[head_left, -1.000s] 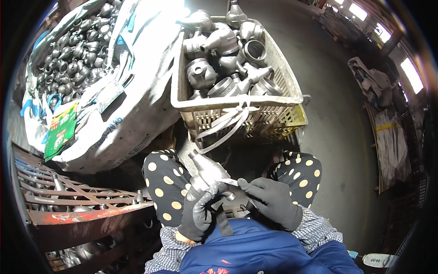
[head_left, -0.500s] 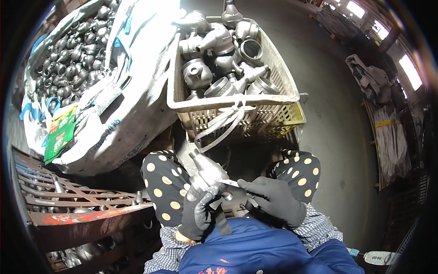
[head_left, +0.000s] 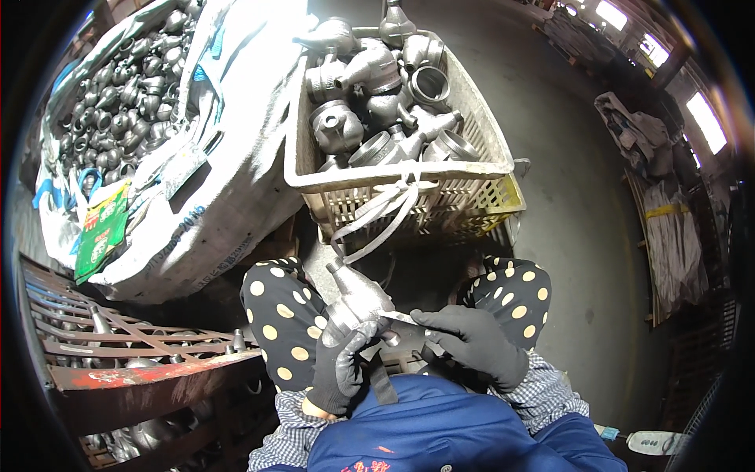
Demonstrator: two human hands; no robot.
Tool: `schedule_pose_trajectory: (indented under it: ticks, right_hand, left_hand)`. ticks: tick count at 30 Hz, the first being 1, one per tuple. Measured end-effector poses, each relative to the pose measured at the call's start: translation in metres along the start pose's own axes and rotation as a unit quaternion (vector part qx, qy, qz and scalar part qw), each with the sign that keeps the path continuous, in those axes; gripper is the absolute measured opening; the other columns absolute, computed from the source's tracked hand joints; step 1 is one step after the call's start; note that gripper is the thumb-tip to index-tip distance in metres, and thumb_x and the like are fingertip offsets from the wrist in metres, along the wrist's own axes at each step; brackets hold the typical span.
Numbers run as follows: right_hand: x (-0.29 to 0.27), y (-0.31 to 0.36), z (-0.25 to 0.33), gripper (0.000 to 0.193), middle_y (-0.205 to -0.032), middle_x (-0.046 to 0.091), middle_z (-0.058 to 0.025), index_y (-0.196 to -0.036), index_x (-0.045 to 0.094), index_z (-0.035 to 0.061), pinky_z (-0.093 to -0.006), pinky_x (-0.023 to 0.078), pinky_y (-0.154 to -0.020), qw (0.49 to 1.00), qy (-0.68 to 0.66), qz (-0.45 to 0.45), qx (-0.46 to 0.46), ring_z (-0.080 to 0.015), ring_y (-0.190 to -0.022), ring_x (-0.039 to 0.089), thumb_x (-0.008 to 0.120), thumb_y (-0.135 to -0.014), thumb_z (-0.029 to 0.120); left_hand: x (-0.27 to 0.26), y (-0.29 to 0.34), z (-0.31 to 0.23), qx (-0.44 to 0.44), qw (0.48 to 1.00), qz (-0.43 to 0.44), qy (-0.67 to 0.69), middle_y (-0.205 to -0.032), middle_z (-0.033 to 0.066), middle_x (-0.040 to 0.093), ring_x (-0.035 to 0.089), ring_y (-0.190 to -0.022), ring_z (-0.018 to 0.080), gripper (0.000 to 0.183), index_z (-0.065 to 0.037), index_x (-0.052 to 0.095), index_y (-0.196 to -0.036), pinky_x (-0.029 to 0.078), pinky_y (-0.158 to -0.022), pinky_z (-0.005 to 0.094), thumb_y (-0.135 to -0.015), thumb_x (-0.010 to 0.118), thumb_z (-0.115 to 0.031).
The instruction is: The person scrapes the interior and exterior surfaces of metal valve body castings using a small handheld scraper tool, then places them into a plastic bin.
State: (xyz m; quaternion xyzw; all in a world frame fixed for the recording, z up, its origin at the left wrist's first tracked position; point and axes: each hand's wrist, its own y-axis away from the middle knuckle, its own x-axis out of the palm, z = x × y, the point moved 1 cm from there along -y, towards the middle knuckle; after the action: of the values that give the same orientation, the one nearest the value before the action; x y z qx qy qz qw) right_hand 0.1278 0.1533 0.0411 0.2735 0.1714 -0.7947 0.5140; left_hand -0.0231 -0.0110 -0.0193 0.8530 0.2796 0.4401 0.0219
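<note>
Between my knees, my left hand [head_left: 346,366], in a dark glove, grips a grey metal casting [head_left: 358,295] by its wide lower end. The casting's narrow neck tilts up and to the left. My right hand [head_left: 476,342], gloved too, is closed round a thin flat file [head_left: 399,316]. The file's pale far end rests against the casting's right side, near a short side stub. The handle end is hidden inside my right glove.
Ahead stands a pale plastic crate [head_left: 401,175] heaped with similar castings [head_left: 370,71]. At the left are a big white woven sack [head_left: 224,189] full of smaller castings and a rusty red metal cage [head_left: 118,376] with more parts. Grey floor [head_left: 582,236] extends on the right.
The file has tilted slightly against the casting, and my right hand has shifted a little with it. My left hand keeps the casting in nearly the same place.
</note>
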Motion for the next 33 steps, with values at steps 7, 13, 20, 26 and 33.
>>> schedule_pose_trajectory:
  ticks: [7,13,20,26,33]
  right_hand:
    - [0.013,-0.01,-0.004,0.046,-0.084,0.063,-0.0119,-0.13,0.058,0.0069,-0.0276,0.048,-0.064,0.993,-0.072,-0.081,-0.043,-0.0191,-0.071,0.061,0.067,-0.086,0.015]
    - [0.041,-0.032,-0.017,0.061,-0.101,0.064,-0.0097,-0.138,0.046,-0.0006,-0.0252,0.049,-0.076,0.984,-0.161,-0.074,0.022,-0.0095,-0.086,0.057,0.071,-0.084,0.017]
    - [0.048,-0.048,-0.014,0.048,-0.109,0.067,-0.0127,-0.13,0.052,-0.0042,-0.0285,0.048,-0.082,0.964,-0.241,-0.055,0.101,-0.0135,-0.095,0.06,0.065,-0.089,0.018]
    - [0.033,-0.035,-0.009,0.058,-0.118,0.062,-0.0142,-0.136,0.048,-0.0018,-0.0305,0.047,-0.088,0.989,-0.146,-0.01,0.036,-0.016,-0.102,0.059,0.069,-0.085,0.016]
    - [0.036,-0.022,-0.02,0.062,-0.107,0.062,-0.0114,-0.137,0.048,0.0037,-0.0271,0.047,-0.084,0.958,-0.273,-0.022,0.082,-0.0157,-0.094,0.059,0.073,-0.081,0.016]
  left_hand:
    - [0.001,-0.001,0.005,0.036,0.988,-0.004,-0.148,-0.106,0.0113,0.063,0.064,-0.097,0.0221,0.028,0.003,0.054,-0.119,0.055,-0.087,0.0329,-0.091,0.054,0.0]
    - [-0.006,0.006,0.012,0.056,0.979,0.018,-0.194,-0.113,0.0102,0.062,0.063,-0.102,0.0174,0.037,0.001,0.049,-0.127,0.054,-0.089,0.0303,-0.091,0.054,0.004]
    - [0.017,0.004,0.004,-0.006,0.997,-0.043,-0.063,-0.103,0.0082,0.067,0.065,-0.088,0.0122,0.035,0.003,0.051,-0.126,0.054,-0.082,0.0241,-0.091,0.056,0.002]
    - [0.005,0.005,0.007,-0.038,0.998,-0.044,-0.018,-0.107,0.011,0.065,0.065,-0.095,0.0178,0.038,0.002,0.049,-0.128,0.054,-0.087,0.0294,-0.091,0.054,0.002]
    - [-0.01,-0.002,0.015,-0.071,0.997,-0.014,0.02,-0.111,0.0158,0.063,0.064,-0.099,0.0253,0.043,0.002,0.046,-0.131,0.053,-0.091,0.0366,-0.089,0.052,0.005]
